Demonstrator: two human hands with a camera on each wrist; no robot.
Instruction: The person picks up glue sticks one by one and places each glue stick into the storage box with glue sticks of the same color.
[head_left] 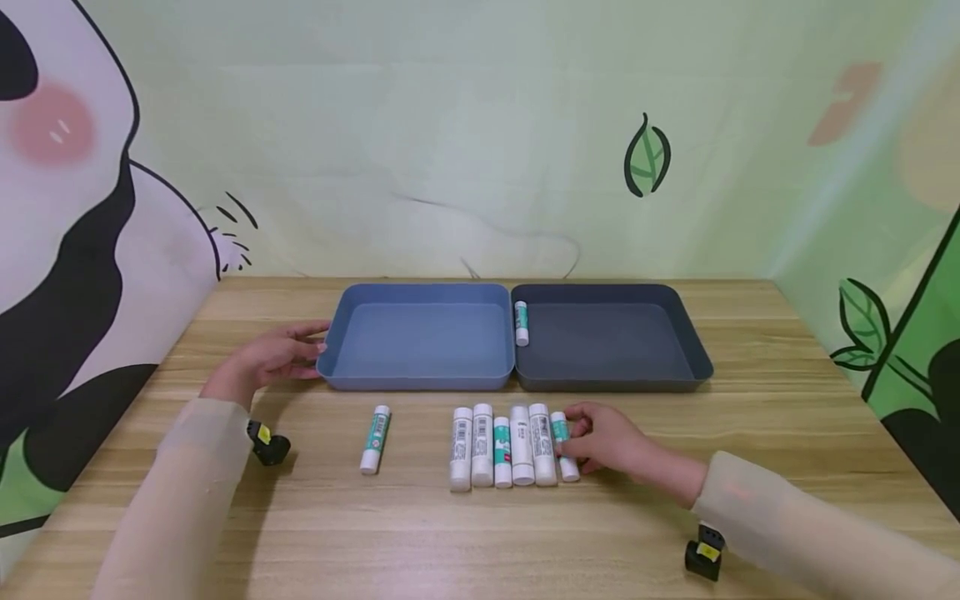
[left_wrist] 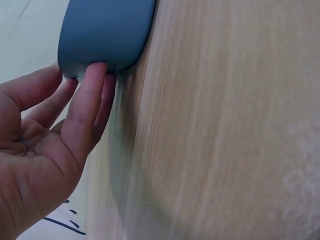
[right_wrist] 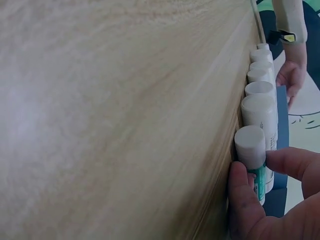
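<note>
White-and-green and small, a cylindrical plastic glue stick [head_left: 560, 428] lies at the right end of a row on the pale wood-grain counter [head_left: 360, 533], pinched in the narrow grip of the right hand [head_left: 613, 442]. The right wrist view shows what the head view partly hides: thumb on one side of the tube, a finger on the other, the white end cap facing the camera. Whether the stick touches the counter, I cannot tell.

Next to it in the row are two larger white tubes [head_left: 542, 444], a short white tube with a green label [head_left: 502, 452], and two more white tubes with black print [head_left: 472, 447]. Their printed labels read only from the head; the right wrist camera shows mostly their pale ends.

Farther left, apart from the row, lies a lone green-labelled white stick [head_left: 375, 440]. Another, similar stick [head_left: 522, 323] rests inside the dark grey rectangular tray [head_left: 615, 385], by its left wall.

Beside that stands a blue rectangular tray [head_left: 420, 382]. The left hand [head_left: 274, 353] touches its left end with a wide, relaxed grip; the left wrist view alone shows the fingertips [left_wrist: 95, 70] meeting the outer wall
</note>
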